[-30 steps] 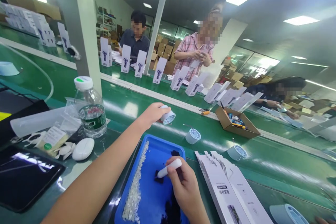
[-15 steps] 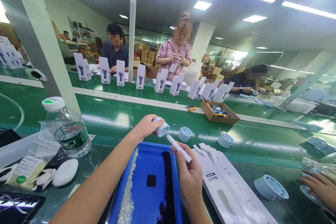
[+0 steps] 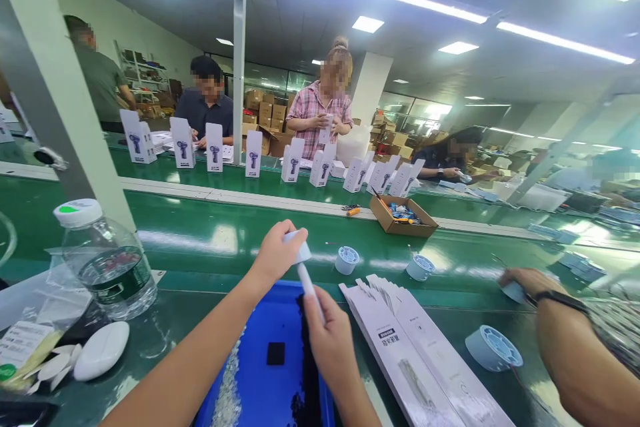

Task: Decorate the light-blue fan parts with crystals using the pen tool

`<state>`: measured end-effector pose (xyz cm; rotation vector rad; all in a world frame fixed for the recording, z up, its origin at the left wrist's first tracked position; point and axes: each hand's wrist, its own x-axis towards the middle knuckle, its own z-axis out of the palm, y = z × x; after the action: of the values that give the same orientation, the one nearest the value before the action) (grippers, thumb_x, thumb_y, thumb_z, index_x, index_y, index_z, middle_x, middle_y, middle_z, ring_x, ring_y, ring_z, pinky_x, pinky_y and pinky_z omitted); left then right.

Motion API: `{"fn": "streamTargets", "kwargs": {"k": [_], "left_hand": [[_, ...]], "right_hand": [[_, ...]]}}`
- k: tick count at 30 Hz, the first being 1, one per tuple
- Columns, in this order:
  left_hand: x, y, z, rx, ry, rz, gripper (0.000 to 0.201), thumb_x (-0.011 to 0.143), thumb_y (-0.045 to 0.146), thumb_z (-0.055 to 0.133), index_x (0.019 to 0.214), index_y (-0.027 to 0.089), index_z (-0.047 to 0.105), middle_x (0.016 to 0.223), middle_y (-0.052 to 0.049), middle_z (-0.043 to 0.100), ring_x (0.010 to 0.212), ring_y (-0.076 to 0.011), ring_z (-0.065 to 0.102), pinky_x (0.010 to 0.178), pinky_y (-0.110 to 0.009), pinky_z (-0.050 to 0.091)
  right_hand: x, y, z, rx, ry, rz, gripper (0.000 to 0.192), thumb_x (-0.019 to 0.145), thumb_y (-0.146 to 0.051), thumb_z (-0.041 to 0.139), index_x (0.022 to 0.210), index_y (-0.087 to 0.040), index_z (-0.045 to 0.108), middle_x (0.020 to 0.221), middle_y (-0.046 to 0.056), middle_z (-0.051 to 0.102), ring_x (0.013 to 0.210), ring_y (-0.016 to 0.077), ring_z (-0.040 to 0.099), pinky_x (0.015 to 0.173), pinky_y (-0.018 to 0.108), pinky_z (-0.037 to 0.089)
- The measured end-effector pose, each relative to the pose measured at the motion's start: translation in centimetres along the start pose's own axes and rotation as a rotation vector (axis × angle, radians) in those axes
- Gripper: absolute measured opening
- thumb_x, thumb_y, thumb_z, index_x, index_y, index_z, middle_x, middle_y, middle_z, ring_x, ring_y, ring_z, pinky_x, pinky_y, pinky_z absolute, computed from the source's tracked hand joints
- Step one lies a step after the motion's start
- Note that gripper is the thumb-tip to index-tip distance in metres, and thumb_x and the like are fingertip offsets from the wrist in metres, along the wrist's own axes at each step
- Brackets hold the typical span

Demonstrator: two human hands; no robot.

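My left hand (image 3: pixel 273 257) is closed around a light blue round fan housing (image 3: pixel 302 251), held tilted above the far end of a blue tray (image 3: pixel 260 303). In my right hand (image 3: pixel 330 333) is a white pen-shaped tool (image 3: pixel 307 282), gripped along its shaft. Its tip meets the lower side of the housing; the exact contact is hidden. Below my hands, the tray holds small clear pieces (image 3: pixel 228 380) along the left, black pieces (image 3: pixel 299 407) along the right and a black square (image 3: pixel 275 353) in the middle.
More round housings (image 3: pixel 347 260) stand on the green belt. Flat printed cartons (image 3: pixel 400 353) lie right of the tray. A water bottle (image 3: pixel 107 267) and white case (image 3: pixel 101 350) are left. A co-worker's hand (image 3: pixel 530 280) reaches in at right. An open cardboard box (image 3: pixel 404 217) stands beyond.
The housing in my left hand has turned so its open face no longer shows. My right hand has swung the tool more upright. The co-worker's arm at right has reached farther over the belt.
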<state>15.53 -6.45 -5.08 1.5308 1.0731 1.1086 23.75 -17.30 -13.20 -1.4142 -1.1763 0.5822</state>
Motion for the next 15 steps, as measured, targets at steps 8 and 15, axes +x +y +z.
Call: {"fn": "streamTargets", "kwargs": {"k": [8,15], "left_hand": [[-1.4,-0.2,1.8,-0.39,0.12,-0.01,0.047,0.071,0.053,0.063,0.055,0.02,0.033,0.051,0.007,0.029,0.045,-0.0072,0.027,0.04,-0.021,0.024],[-1.8,-0.4,2.4,-0.606,0.199,-0.121,0.045,0.063,0.052,0.069,0.06,0.021,0.036,0.052,0.008,0.032,0.044,-0.0073,0.031,0.04,-0.021,0.029]], "right_hand": [[-0.7,-1.3,0.2,0.179,-0.113,-0.056,0.041,0.095,-0.046,0.037,0.096,-0.016,0.065,0.055,-0.006,0.033,0.048,0.0095,0.028,0.045,0.023,0.021],[-0.5,-1.0,0.6,0.358,-0.11,-0.035,0.046,0.092,-0.053,0.041,0.098,-0.015,0.067,0.06,-0.004,0.035,0.055,0.0107,0.029,0.05,0.023,0.028]]}}
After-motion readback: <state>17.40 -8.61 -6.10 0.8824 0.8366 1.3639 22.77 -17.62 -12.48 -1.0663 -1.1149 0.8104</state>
